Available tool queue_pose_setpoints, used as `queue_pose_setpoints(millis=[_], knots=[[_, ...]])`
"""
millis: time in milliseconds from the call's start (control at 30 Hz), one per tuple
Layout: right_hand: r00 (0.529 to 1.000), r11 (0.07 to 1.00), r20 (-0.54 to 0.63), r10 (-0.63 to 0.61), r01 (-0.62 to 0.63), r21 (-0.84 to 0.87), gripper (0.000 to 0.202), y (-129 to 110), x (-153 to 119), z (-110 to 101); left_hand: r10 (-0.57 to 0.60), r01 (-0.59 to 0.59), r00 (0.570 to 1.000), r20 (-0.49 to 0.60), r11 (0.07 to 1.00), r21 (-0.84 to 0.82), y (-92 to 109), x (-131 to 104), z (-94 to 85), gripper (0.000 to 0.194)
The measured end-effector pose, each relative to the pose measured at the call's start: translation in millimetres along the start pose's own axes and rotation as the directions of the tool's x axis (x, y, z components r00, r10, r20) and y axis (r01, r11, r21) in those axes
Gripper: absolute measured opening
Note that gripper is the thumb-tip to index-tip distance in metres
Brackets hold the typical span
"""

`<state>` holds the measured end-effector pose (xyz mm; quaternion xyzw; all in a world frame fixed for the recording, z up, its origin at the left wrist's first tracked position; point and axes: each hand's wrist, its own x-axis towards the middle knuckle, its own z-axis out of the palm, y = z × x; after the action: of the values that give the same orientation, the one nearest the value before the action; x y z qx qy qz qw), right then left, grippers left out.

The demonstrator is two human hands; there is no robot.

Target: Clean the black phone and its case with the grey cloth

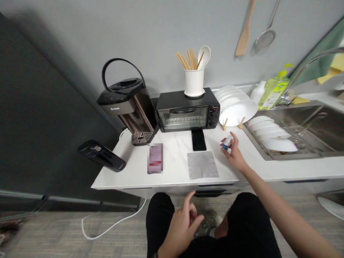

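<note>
A small white bottle (227, 142) with a blue band is gripped upright in the fingers of the right hand (234, 153), which is held just above the white countertop (126, 172), right of its middle and near the sink's left rim. No writing on the bottle can be read. Just left of that hand a grey square cloth (202, 165) is laid flat near the front edge, and a black phone (199, 139) is laid behind the cloth, touching the foot of the black toaster oven (187, 111). The small lettering by the oven's knobs is too fine to be read. A white holder (194, 81) with chopsticks and a spoon is stood on the oven's top. A blurred pink box (155, 158) is seen left of the cloth. At the back left corner a black and brown water dispenser (129, 104) is stood; the white mark on its front cannot be made out. White plates (236, 107) are racked right of the oven, at the back edge. More plates are stacked in the steel sink (317, 125).

The left hand (182, 224) is held off the countertop, above the lap, empty and loosely open with the forefinger raised.
</note>
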<state>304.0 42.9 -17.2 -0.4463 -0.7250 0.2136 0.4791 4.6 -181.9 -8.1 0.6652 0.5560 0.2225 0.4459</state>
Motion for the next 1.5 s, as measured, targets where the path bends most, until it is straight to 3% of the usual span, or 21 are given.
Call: queue_pose_setpoints(millis=[100, 200, 300, 367, 467, 533, 633, 733, 833, 933, 1000, 1100, 1267, 1333, 1400, 1500], knots=[[0.997, 0.997, -0.063, 0.045, -0.048, -0.052, 0.09, 40.4, 36.1, 4.9, -0.025, 0.025, 0.999, -0.035, 0.999, 0.021, -3.1, -3.6, -2.0, 0.067], [0.989, 0.991, -0.106, 0.1, -0.108, -0.075, 0.091, 62.2, 52.8, 7.3, -0.027, 0.028, 0.996, -0.085, 1.0, 0.012, -0.5, -5.1, -7.1, 0.049], [0.985, 0.985, -0.128, 0.116, -0.131, -0.116, 0.1, 63.3, 48.5, 5.4, 0.003, 0.001, 0.991, -0.137, 1.0, 0.027, 6.7, 3.0, -22.8, 0.038], [0.968, 0.976, -0.218, 0.121, -0.156, -0.154, 0.106, 53.4, 31.6, 2.2, 0.042, -0.021, 0.98, -0.192, 0.994, 0.108, 13.7, 19.5, -40.3, 0.036], [0.896, 0.957, -0.4, 0.193, -0.262, -0.124, 0.089, 24.4, -15.7, -3.5, 0.113, -0.02, 0.928, -0.355, 0.966, 0.256, 29.1, 66.3, -67.6, 0.036], [0.87, 0.955, -0.428, 0.246, -0.294, -0.047, 0.072, -1.0, -58.9, -5.0, 0.154, -0.003, 0.916, -0.371, 0.927, 0.376, 43.4, 109.7, -77.6, 0.043], [0.833, 0.939, -0.46, 0.309, -0.345, 0.005, 0.048, -37.3, -133.8, 1.9, 0.093, 0.128, 0.925, -0.368, 0.836, 0.534, 67.7, 179.7, -72.5, 0.067], [0.797, 0.881, -0.396, 0.455, -0.467, 0.072, 0.034, -58.2, -211.5, 19.8, 0.006, 0.243, 0.928, -0.373, 0.75, 0.616, 88.4, 236.3, -54.6, 0.094], [0.737, 0.83, -0.403, 0.542, -0.545, 0.12, 0.03, -61.1, -277.8, 38.9, -0.063, 0.286, 0.94, -0.337, 0.682, 0.672, 99.6, 267.9, -47.7, 0.098], [0.744, 0.844, -0.413, 0.525, -0.519, 0.137, 0.028, -60.4, -315.7, 49.2, -0.159, 0.274, 0.961, -0.227, 0.671, 0.689, 100.0, 279.3, -62.9, 0.098], [0.751, 0.817, -0.324, 0.576, -0.544, 0.192, 0.029, -65.1, -321.1, 50.0, -0.187, 0.238, 0.971, -0.15, 0.68, 0.694, 97.2, 279.9, -80.9, 0.087], [0.738, 0.746, -0.151, 0.658, -0.611, 0.266, 0.034, -79.7, -305.1, 46.2, -0.171, 0.188, 0.981, -0.095, 0.687, 0.701, 93.0, 270.5, -107.7, 0.071], [0.826, 0.802, -0.04, 0.562, -0.532, 0.271, 0.033, -106.2, -252.1, 42.9, -0.051, 0.171, 0.981, -0.186, 0.674, 0.719, 88.9, 215.6, -129.2, 0.079], [0.858, 0.82, 0.012, 0.514, -0.496, 0.288, 0.03, -115.7, -228.8, 44.1, 0.111, 0.122, 0.954, -0.277, 0.702, 0.701, 88.0, 178.3, -123.4, 0.075], [0.868, 0.81, 0.028, 0.496, -0.475, 0.343, 0.03, -124.2, -205.6, 45.7, 0.247, 0.017, 0.926, -0.287, 0.729, 0.684, 86.1, 135.1, -106.8, 0.076], [0.836, 0.716, 0.049, 0.546, -0.497, 0.491, 0.049, -132.9, -175.4, 47.9, 0.36, -0.211, 0.929, -0.084, 0.703, 0.68, 76.4, 69.3, -67.4, 0.078]])
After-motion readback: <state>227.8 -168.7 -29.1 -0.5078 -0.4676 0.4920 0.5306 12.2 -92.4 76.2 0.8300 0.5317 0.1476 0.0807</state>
